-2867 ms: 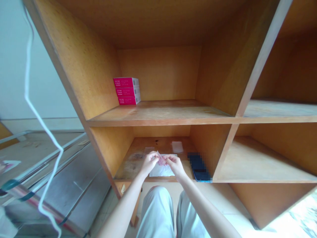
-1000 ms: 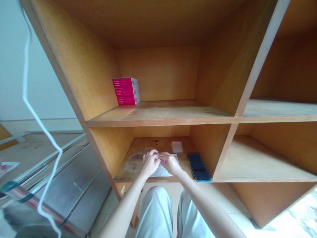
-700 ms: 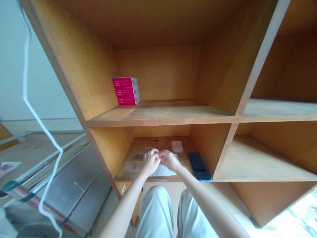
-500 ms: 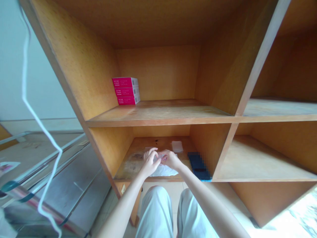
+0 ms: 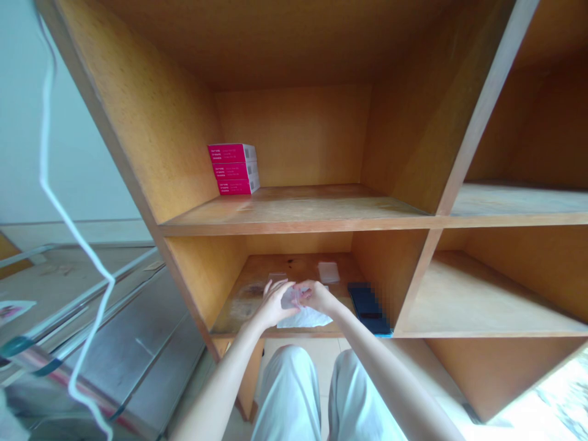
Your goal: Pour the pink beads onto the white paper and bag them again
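My left hand (image 5: pixel 274 304) is curved round a small clear piece (image 5: pixel 289 299), its thumb and fingers gripping the edges. On the right, my right hand (image 5: pixel 315 295) pinches the same piece near its right edge. Both hands are over the lower shelf (image 5: pixel 243 309) of a wooden cabinet. Beneath them lies a crumpled white sheet (image 5: pixel 305 318), partly hidden by the hands. A pale flat square (image 5: pixel 328 272) rests behind my right hand, and a clear flat piece (image 5: pixel 277 277) lies behind my left.
A dark blue flat object (image 5: pixel 367 306) lies at the lower shelf's right side. Several pink boxes (image 5: pixel 234 169) are stacked on the upper shelf (image 5: pixel 298 205). A white cable (image 5: pixel 76 229) hangs at the left, by a metal-framed glass structure (image 5: pixel 138 337).
My left hand has shifted slightly left and down, and its fingers have spread round the clear piece, which shows more plainly between the hands. My right hand has barely moved.
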The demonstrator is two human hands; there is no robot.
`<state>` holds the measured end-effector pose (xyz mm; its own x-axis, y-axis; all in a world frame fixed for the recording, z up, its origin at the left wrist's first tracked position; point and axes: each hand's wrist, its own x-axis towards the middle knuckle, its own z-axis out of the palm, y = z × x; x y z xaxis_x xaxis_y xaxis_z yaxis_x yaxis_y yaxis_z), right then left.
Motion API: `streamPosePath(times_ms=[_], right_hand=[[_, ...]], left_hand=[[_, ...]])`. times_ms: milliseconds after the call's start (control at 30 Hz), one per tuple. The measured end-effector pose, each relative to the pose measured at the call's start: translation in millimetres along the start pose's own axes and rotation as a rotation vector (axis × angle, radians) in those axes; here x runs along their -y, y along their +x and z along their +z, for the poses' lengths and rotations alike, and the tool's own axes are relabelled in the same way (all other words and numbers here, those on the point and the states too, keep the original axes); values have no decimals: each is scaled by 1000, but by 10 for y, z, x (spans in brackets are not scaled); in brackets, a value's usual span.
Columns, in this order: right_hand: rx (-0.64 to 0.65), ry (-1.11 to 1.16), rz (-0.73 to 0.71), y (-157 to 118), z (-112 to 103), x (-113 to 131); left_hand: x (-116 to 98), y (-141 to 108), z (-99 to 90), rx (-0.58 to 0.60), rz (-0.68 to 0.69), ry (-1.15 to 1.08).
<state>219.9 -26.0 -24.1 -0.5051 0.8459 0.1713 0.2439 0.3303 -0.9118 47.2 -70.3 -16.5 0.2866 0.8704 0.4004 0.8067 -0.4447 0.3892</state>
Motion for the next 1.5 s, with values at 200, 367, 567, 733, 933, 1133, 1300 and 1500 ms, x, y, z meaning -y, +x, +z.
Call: streamPosePath(times_ms=[200, 367, 567, 733, 933, 1133, 1300, 1500], right_hand=[[46, 52, -7, -13, 2, 24], [28, 65, 2, -11, -6, -1], [-268, -81, -19, 26, -170, -220], [-258, -417, 60, 8, -215, -460], [-262, -572, 123, 7, -181, -652], [-234, -564, 102, 37, -184, -768], [-219, -588, 113, 67, -199, -791], [-236, -591, 143, 71, -194, -774]], left_hand=[[27, -8, 83, -19, -26, -18], [36, -15, 114, -34, -25, -31], [148, -66, 101, -54, -48, 2], [238, -113, 246, -131, -104, 57], [284, -132, 525, -269, -192, 94], [345, -153, 672, -295, -153, 91], [356, -172, 687, -240, -143, 97], [364, -184, 697, -235, -176, 83]])
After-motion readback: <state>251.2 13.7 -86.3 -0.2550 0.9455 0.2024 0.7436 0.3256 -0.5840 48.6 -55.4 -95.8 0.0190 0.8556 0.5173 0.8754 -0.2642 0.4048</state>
